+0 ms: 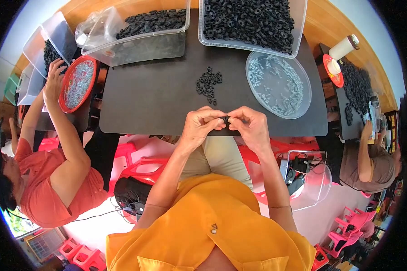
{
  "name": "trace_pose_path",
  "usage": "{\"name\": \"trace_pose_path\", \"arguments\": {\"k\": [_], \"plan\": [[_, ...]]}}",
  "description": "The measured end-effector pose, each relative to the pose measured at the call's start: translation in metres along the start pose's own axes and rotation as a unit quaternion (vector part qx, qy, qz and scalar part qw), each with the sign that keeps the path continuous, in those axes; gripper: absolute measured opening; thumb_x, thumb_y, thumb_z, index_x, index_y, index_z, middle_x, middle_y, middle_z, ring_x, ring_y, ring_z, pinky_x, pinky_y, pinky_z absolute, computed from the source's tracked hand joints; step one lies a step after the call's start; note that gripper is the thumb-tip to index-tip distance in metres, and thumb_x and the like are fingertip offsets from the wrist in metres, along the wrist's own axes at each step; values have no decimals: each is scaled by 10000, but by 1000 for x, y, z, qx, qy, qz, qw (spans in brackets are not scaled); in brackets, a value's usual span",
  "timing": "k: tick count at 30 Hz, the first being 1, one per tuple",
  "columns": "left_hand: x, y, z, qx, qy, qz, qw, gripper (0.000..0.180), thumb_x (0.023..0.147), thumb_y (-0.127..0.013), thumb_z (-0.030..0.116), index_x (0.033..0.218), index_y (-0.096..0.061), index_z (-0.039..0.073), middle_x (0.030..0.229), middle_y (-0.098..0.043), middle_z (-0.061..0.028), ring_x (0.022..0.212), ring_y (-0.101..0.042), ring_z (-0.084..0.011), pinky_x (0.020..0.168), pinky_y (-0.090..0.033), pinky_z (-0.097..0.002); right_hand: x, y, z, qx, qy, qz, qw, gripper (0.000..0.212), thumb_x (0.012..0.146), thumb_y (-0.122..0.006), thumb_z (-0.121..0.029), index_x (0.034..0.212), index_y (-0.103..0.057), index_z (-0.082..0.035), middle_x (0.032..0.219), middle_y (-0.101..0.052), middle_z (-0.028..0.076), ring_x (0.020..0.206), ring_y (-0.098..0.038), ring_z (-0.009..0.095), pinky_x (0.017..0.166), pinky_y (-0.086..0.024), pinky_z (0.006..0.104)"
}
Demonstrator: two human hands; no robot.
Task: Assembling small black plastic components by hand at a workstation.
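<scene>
Near the front edge of the dark table [144,99], my left hand [201,125] and my right hand [249,128] meet fingertip to fingertip. Between them they pinch one small black ring-like part [225,120], mostly covered by the fingers. A loose pile of similar small black parts [208,84] lies on the table just beyond my hands. To the right of it rests a round clear tray [308,97] with many small, pale, clear pieces spread inside.
Two clear bins, one at the back right [253,45] and one at the back left [144,54], hold heaps of black parts. A person in a red shirt [63,185] works at the left by a red tray [94,77]; another person [366,169] sits at the right.
</scene>
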State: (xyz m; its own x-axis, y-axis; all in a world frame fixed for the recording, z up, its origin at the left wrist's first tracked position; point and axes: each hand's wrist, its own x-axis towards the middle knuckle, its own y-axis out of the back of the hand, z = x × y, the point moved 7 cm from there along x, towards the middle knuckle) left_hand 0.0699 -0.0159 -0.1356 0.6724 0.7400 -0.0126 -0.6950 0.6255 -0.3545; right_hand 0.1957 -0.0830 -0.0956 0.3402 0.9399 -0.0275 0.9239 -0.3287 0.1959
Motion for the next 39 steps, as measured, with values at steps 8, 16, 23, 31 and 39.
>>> {"name": "trace_pose_path", "arguments": {"k": [8, 16, 23, 31, 39], "plan": [[1, -2, 1, 33, -13, -24, 999, 158, 811, -649, -4, 965, -670, -29, 840, -573, -43, 717, -595, -97, 673, -517, -206, -1, 0, 11, 139, -44, -38, 989, 78, 807, -607, 39, 883, -622, 31, 771, -650, 57, 679, -614, 83, 608, -525, 218], [1, -1, -1, 66, -11, -8, 998, 148, 810, -645, -5, 952, -658, -42, 836, -551, -29, 725, -598, -96, 661, -503, -215, -4, -7, -10, -117, 81, 34, 989, 61, 768, -603, 35, 820, -574, 22, 713, -607, 143, 591, -611, 222, 529, -469, 312], [-1, 1, -1, 114, -4, -9, 993, 108, 818, -607, -39, 922, -630, -54, 861, -537, -29, 734, -588, -93, 673, -496, -215, -1, -13, -26, -179, 142, 3, 974, 81, 729, -576, 63, 775, -526, 17, 707, -569, 170, 646, -582, 362, 556, -447, 420], [0, -1, -3, 131, -10, 15, 991, 103, 822, -600, -38, 919, -632, -49, 853, -534, -33, 727, -589, -97, 656, -500, -219, 0, -18, -32, -273, 175, 11, 946, 60, 741, -551, 46, 773, -511, 15, 715, -552, 163, 639, -563, 365, 561, -444, 425], [-2, -9, 2, 164, -22, 108, 980, 132, 778, -609, -65, 906, -636, -53, 775, -584, -50, 607, -569, -83, 537, -460, -216, -16, -28, -35, -357, 258, 72, 895, 114, 729, -544, 28, 828, -505, -14, 765, -494, 133, 704, -538, 329, 571, -476, 404]]}}
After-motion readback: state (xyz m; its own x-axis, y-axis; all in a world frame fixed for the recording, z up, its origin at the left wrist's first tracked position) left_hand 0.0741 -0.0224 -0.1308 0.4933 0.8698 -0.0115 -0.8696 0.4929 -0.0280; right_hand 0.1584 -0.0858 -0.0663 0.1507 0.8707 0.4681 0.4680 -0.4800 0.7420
